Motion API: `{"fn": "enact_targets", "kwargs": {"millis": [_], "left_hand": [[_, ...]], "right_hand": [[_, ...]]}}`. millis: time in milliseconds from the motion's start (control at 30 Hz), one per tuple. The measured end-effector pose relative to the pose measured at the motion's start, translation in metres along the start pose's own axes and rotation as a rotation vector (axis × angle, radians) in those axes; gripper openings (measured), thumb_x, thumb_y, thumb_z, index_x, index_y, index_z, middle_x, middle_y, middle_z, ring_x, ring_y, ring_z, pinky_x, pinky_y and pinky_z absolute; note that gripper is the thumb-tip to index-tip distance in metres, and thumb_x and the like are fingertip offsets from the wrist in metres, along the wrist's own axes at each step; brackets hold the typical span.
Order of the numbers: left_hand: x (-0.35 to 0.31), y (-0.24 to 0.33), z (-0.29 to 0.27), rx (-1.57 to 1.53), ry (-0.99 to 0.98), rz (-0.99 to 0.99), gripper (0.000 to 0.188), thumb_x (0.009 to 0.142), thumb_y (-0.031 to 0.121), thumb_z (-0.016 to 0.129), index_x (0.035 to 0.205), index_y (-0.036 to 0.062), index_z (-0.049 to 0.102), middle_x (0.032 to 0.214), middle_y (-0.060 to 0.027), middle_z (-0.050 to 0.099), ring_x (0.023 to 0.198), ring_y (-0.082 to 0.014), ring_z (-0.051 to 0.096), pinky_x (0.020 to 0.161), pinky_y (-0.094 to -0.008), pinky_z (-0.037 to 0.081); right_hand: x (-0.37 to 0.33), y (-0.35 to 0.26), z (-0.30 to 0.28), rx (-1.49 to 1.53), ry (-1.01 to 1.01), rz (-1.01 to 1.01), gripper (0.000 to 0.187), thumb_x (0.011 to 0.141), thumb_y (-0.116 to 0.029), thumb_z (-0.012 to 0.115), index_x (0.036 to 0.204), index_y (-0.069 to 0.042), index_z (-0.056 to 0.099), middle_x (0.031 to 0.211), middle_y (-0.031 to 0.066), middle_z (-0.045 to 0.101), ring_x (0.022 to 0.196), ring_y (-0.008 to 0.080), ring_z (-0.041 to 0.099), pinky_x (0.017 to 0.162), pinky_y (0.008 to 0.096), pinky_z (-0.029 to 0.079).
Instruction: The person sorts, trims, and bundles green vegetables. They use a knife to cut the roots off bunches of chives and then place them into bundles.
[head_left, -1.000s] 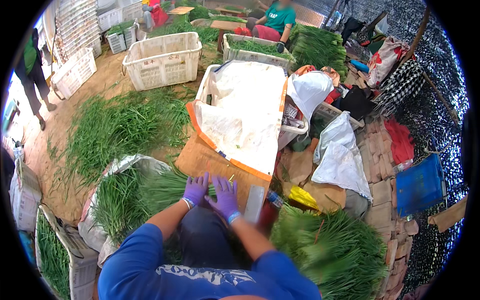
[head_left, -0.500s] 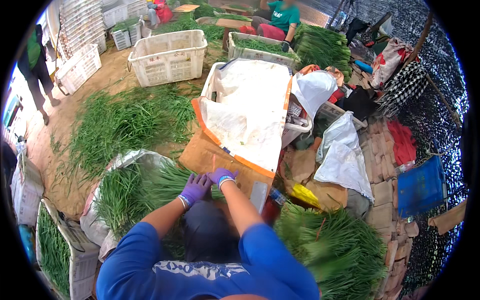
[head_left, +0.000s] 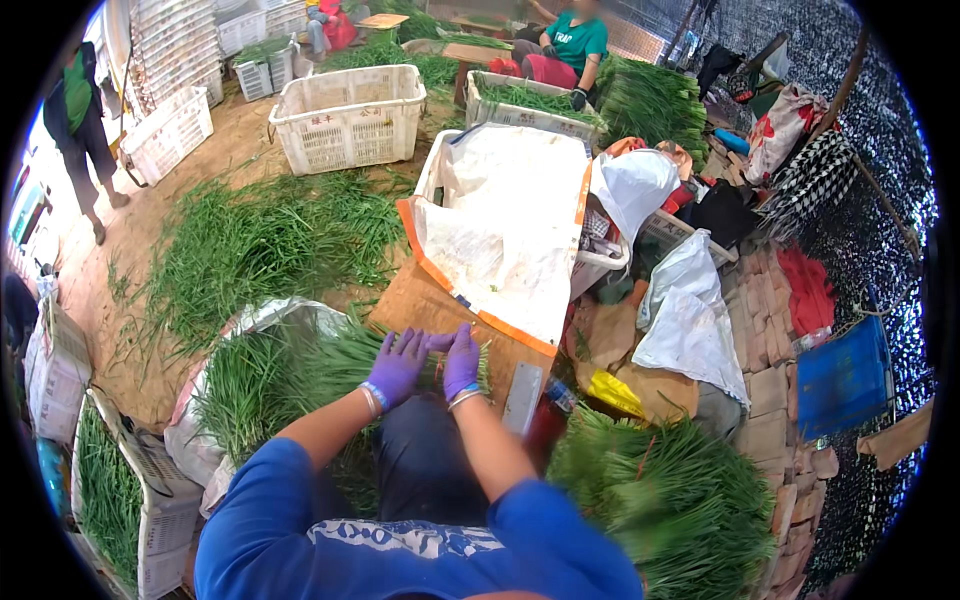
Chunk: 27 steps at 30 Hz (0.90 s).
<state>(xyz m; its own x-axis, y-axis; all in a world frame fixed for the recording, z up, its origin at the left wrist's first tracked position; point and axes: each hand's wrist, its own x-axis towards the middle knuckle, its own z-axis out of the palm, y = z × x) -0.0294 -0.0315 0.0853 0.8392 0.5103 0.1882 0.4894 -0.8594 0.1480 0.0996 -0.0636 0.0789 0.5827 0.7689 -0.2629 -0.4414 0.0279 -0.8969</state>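
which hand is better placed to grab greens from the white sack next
Probably the left hand: it is nearer the sack and its greens, while the right hand sits beyond it and would likely have to reach across.

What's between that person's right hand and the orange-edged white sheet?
In the head view, a narrow strip of brown board shows between the right hand and the sheet.

Shirt (head_left: 270, 560): showing blue, short-sleeved, bearing a pale print (head_left: 400, 538) at lower centre
Hands (head_left: 396, 372): wearing purple gloves (head_left: 461, 362)
Wristbands (head_left: 374, 398): looking narrow and pale
Trousers (head_left: 425, 460): looking dark
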Motion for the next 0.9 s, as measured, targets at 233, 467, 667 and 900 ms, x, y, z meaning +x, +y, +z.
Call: {"fn": "enact_targets", "kwargs": {"millis": [233,467,667,900], "left_hand": [[0.06,0.009,0.046,-0.186,-0.596,0.003,0.065,0.065,0.046,0.063,0.121,0.0224,0.039,0.119,-0.0082,0.05,0.108,-0.0264,0.05,0.094,-0.0522,0.03],[0.051,0.021,0.048,-0.202,-0.467,-0.014,0.053,0.054,0.041,0.072,0.1,0.0174,0.059,0.099,-0.0065,0.061,0.098,-0.0238,0.057,0.086,-0.0417,0.039],[0.044,0.027,0.035,-0.132,-0.563,-0.048,0.046,0.06,0.042,0.066,0.097,0.016,0.059,0.087,-0.0103,0.064,0.085,-0.026,0.061,0.077,-0.0414,0.043],[0.045,0.028,0.041,-0.059,-0.564,0.093,0.032,0.068,0.035,0.059,0.092,0.013,0.06,0.079,-0.0115,0.064,0.077,-0.0274,0.063,0.07,-0.0406,0.044]], "right_hand": [[-0.047,-0.016,-0.004,0.022,0.11,-0.088,0.046,0.091,-0.04,0.039,0.057,-0.009,0.047,0.051,0.0004,0.046,0.046,0.008,0.039,0.05,0.0218,0.034],[-0.046,-0.014,-0.014,-0.121,0.144,-0.023,0.056,0.092,-0.038,0.036,0.044,-0.009,0.042,0.039,0.0024,0.041,0.034,0.0116,0.037,0.039,0.0233,0.032],[-0.029,-0.021,-0.004,-0.297,0.144,-0.092,0.057,0.092,-0.038,0.035,0.049,-0.003,0.047,0.041,0.0049,0.045,0.037,0.0154,0.043,0.043,0.0296,0.036],[0.098,0.042,-0.04,-0.545,0.377,0.034,0.051,0.09,-0.037,0.037,0.052,-0.004,0.046,0.041,0.0068,0.045,0.036,0.0169,0.043,0.039,0.0305,0.036]]}}
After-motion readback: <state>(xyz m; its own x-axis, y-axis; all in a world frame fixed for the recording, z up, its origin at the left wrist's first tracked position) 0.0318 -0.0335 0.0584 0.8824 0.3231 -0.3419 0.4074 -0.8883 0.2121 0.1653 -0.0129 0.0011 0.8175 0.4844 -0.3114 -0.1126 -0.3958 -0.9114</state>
